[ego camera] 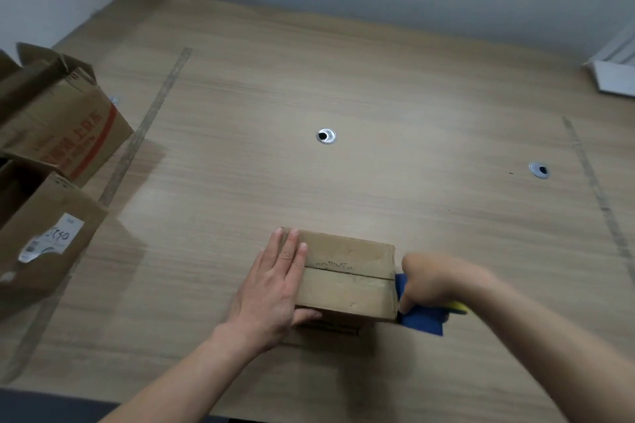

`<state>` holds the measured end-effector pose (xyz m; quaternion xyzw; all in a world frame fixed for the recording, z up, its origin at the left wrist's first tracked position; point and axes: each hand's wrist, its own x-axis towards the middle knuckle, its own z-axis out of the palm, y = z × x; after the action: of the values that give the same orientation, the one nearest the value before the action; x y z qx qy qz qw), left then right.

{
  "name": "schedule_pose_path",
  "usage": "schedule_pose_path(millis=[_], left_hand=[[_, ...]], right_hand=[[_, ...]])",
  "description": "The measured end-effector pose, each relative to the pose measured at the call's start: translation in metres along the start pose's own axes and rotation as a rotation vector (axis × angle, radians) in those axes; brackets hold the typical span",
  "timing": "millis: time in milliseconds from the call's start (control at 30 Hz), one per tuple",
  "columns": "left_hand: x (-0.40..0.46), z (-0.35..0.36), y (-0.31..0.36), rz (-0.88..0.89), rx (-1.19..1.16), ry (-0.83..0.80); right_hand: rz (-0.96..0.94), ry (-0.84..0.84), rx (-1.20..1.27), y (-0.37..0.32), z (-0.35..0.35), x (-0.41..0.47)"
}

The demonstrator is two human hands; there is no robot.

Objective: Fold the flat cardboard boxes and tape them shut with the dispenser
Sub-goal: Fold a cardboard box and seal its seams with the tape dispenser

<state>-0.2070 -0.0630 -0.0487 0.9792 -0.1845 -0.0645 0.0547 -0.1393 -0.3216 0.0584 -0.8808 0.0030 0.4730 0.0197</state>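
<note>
Both hands work a small cardboard box (347, 280) near the desk's (378, 79) front edge. Left hand (275, 285) lies flat, fingers straight and together, across the box's left end, thumb against its near side. Right hand (436, 282), blurred, curls around a blue-and-yellow tape dispenser (424, 318) touching the box's right side. Two larger open cartons (51, 120) sit at the desk's left edge; a white tray (615, 75) sits at its right edge.

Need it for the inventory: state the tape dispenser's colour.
Blue with a yellow part, on the tape dispenser; head view.
</note>
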Motion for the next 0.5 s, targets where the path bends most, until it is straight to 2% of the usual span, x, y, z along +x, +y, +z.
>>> schedule_pose_path(millis=[133, 333, 400, 500], left_hand=[[-0.004, -0.008, 0.008, -0.059, -0.001, -0.016], [-0.007, -0.039, 0.049, -0.213, 0.061, -0.195], [-0.006, -0.048, 0.053, -0.188, 0.051, -0.176], [0.004, -0.045, 0.047, -0.024, -0.001, -0.160]], right_hand=[[0.050, 0.047, 0.090, 0.006, 0.010, 0.000], [0.147, 0.224, 0.209, 0.053, -0.029, -0.023], [0.167, 0.264, 0.252, 0.069, -0.041, -0.033], [0.181, 0.295, 0.289, 0.079, -0.046, -0.046]])
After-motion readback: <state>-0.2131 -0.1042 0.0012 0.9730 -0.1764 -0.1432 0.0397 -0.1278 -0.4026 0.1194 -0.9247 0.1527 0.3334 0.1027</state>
